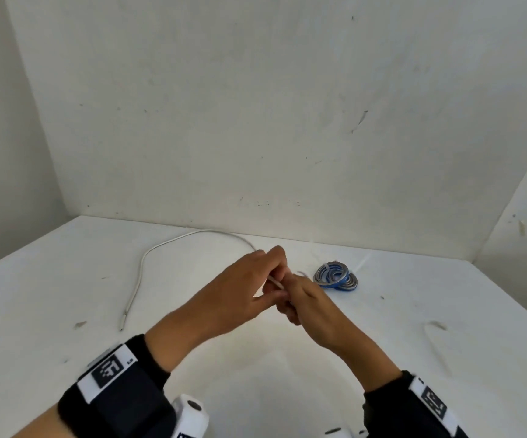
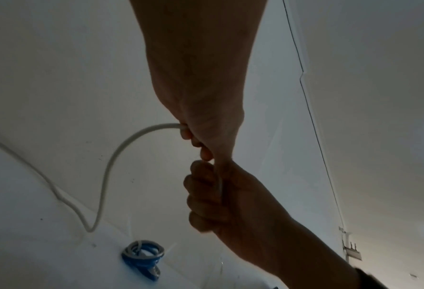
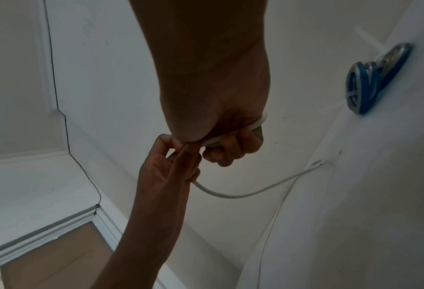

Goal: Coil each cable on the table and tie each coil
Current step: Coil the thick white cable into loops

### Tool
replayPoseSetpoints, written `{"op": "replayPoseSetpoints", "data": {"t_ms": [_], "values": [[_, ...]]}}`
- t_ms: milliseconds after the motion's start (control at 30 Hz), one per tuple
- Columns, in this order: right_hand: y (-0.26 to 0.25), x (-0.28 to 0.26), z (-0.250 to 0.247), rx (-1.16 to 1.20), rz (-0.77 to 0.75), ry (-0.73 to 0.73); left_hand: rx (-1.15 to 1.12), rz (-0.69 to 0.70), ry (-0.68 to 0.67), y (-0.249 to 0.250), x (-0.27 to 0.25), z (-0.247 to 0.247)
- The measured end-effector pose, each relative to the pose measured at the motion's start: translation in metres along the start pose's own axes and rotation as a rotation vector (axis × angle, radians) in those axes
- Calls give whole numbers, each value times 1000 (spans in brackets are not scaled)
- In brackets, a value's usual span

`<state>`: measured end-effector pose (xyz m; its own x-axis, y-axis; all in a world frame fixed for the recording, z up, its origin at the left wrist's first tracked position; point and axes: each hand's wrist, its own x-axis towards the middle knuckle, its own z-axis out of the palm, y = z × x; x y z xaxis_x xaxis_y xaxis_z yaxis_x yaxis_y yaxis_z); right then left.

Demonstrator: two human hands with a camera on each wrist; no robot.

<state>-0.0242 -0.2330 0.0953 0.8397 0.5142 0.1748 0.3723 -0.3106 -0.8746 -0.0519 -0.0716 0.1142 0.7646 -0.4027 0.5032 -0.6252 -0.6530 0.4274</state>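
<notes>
A white cable (image 1: 167, 245) lies in an arc on the white table (image 1: 66, 295), its free end at the front left. Its other end runs into my two hands, which meet above the middle of the table. My left hand (image 1: 246, 286) pinches the cable (image 2: 112, 160) where it enters the fingers (image 2: 193, 136). My right hand (image 1: 306, 301) is curled round a small bundle of the same cable (image 3: 243, 195), fingers (image 3: 230, 148) wrapped over it. How many turns it holds is hidden. A blue and grey tied coil (image 1: 335, 275) lies just right of the hands.
Walls close the table in at the back and right. A thin white strip (image 1: 436, 346) lies on the table at the right, and another (image 1: 361, 263) sits behind the coil. Bare table surface stretches to the left and front.
</notes>
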Motion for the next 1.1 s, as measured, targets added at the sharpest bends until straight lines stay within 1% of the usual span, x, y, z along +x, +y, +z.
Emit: {"op": "replayPoseSetpoints", "data": {"t_ms": [33,67,133,200,267,333,400,467,533,600,667,800,900,1000,1033,1100], "values": [[-4,-3,0,91,24,-46,-24,31,-6,-1,1,-3],[-7,-5,0,174,39,-93,-41,60,15,-1,2,-6],[-11,-8,1,296,74,-195,-71,107,102,-1,5,-10],[-11,-11,2,419,109,-291,-75,137,158,0,8,-11],[-14,-15,2,550,119,-358,-101,148,186,0,10,-7],[-18,-16,1,646,99,-389,-166,126,207,-2,12,-2],[-23,-16,0,676,71,-385,-294,52,212,-3,12,6],[-27,-17,0,684,48,-364,-462,-56,207,-4,11,14],[-29,-18,2,691,31,-342,-601,-145,179,-5,10,21],[-30,-18,3,687,10,-301,-678,-197,172,-3,10,25],[-31,-18,3,637,2,-253,-679,-211,232,0,9,25],[-31,-16,0,471,14,-178,-534,-189,402,0,5,30],[-32,-17,2,424,41,-135,-535,-222,489,-2,1,36],[-29,-17,3,489,106,-70,-540,-233,516,-4,-1,40],[-28,-16,2,526,128,-59,-540,-231,511,-6,-1,40],[-26,-16,1,662,171,-83,-578,-224,467,-7,-1,40]]}}
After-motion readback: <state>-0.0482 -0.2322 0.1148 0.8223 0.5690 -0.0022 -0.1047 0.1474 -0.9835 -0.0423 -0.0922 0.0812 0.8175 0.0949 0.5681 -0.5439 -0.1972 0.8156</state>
